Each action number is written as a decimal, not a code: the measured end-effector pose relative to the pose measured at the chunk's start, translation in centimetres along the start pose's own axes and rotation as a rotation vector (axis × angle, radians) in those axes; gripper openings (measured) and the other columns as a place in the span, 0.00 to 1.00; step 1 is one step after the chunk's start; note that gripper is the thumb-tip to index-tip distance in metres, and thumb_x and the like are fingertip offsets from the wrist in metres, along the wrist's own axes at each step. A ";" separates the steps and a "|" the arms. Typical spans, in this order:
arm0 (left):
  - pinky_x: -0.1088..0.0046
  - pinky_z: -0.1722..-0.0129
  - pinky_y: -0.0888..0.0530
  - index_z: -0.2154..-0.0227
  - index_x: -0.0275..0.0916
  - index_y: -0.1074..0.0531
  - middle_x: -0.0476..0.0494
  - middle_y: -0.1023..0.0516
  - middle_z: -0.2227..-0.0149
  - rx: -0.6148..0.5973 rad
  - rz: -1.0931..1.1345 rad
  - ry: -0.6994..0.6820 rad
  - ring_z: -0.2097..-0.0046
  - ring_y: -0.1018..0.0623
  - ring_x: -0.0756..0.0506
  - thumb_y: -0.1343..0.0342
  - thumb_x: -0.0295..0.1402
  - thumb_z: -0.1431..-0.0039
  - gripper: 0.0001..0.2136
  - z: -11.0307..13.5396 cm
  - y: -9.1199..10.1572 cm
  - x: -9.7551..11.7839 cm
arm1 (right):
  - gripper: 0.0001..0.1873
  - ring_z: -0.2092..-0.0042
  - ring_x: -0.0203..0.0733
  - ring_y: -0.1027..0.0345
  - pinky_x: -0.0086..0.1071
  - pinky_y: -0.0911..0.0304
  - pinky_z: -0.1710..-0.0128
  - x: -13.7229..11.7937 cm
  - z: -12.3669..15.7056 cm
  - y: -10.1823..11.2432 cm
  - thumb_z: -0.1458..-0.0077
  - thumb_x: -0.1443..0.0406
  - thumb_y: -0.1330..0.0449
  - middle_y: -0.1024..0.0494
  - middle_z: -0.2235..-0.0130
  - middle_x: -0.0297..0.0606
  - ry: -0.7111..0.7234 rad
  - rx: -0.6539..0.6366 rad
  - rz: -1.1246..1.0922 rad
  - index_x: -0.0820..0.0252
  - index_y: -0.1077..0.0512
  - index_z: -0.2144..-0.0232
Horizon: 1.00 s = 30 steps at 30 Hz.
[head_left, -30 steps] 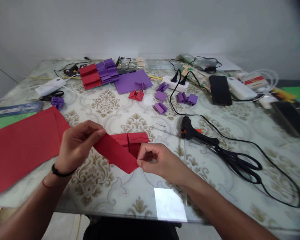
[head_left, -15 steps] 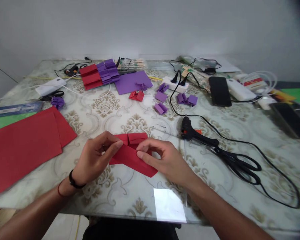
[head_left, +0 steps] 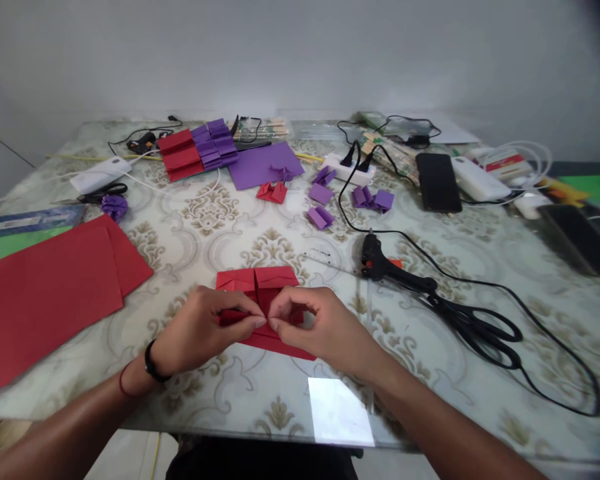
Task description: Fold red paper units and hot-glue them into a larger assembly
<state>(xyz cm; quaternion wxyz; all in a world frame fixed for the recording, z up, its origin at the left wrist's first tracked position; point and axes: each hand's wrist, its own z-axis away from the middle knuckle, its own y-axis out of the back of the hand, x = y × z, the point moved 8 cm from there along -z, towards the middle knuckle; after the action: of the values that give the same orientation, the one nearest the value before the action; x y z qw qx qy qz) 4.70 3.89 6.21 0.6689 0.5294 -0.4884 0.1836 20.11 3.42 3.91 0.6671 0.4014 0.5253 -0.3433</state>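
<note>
A folded piece of red paper (head_left: 280, 341) is between my hands at the middle front of the table. My left hand (head_left: 207, 327) pinches its upper edge with thumb and forefinger. Close against those fingertips, my right hand (head_left: 313, 327) pinches the same edge, its fingers curled. Just behind lies another red folded paper (head_left: 277, 275) with a crease down its middle, partly covered by my fingers; I cannot tell whether the two are joined. To the left rest large red paper sheets (head_left: 55, 287).
A black glue gun (head_left: 380, 259) and black scissors (head_left: 475, 327) lie at right, with a cable looping round. Several small purple folded pieces (head_left: 321, 217) lie ahead, near a white power strip (head_left: 350, 169). Phones (head_left: 439, 183) sit farther right.
The red strip has turned from a slant to nearly level. My left hand has moved right and down, bringing both hands' fingertips together at the strip's edge.
</note>
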 end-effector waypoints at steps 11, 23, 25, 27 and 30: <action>0.79 0.73 0.29 0.69 0.41 0.15 0.51 0.14 0.73 0.067 -0.019 0.017 0.73 0.20 0.50 0.34 0.35 0.38 0.06 -0.1 3.4 -0.1 | 0.03 0.68 0.37 0.32 0.32 0.36 0.65 0.0 -0.1 1.9 0.47 0.68 0.36 0.23 0.71 0.31 -0.011 -0.026 0.034 0.57 0.25 0.73; 0.79 0.72 0.28 0.69 0.39 0.18 0.50 0.17 0.73 0.106 -0.077 -0.035 0.73 0.23 0.51 0.37 0.35 0.35 0.08 -0.3 3.0 0.1 | 0.01 0.60 0.44 0.25 0.38 0.32 0.55 -1.4 0.0 5.3 0.42 0.66 0.36 0.17 0.63 0.36 0.097 0.087 0.262 0.55 0.23 0.66; 0.79 0.72 0.29 0.68 0.40 0.18 0.51 0.17 0.72 0.106 -0.085 -0.068 0.73 0.23 0.52 0.36 0.33 0.35 0.07 -0.2 2.4 0.4 | 0.02 0.59 0.44 0.24 0.37 0.31 0.55 -1.9 0.1 4.5 0.40 0.64 0.35 0.16 0.61 0.36 0.138 0.085 0.263 0.55 0.22 0.64; 0.79 0.71 0.28 0.67 0.41 0.17 0.52 0.16 0.71 0.105 -0.077 -0.102 0.73 0.23 0.52 0.36 0.32 0.35 0.05 0.0 1.9 0.6 | 0.02 0.60 0.42 0.25 0.36 0.32 0.57 -2.3 0.1 3.5 0.40 0.64 0.34 0.17 0.63 0.35 0.165 0.066 0.255 0.55 0.22 0.65; 0.79 0.69 0.27 0.66 0.41 0.17 0.52 0.15 0.70 0.090 -0.060 -0.123 0.72 0.22 0.52 0.36 0.30 0.35 0.04 0.0 1.2 0.7 | 0.04 0.65 0.39 0.28 0.33 0.34 0.61 -2.2 0.1 2.2 0.40 0.66 0.34 0.19 0.67 0.32 0.158 0.032 0.233 0.55 0.22 0.69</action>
<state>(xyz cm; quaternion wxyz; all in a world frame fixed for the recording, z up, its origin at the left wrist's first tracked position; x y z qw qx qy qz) 4.09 4.11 7.39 0.6184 0.5838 -0.5035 0.1525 21.64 4.37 6.43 0.6525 0.4962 0.5205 -0.2391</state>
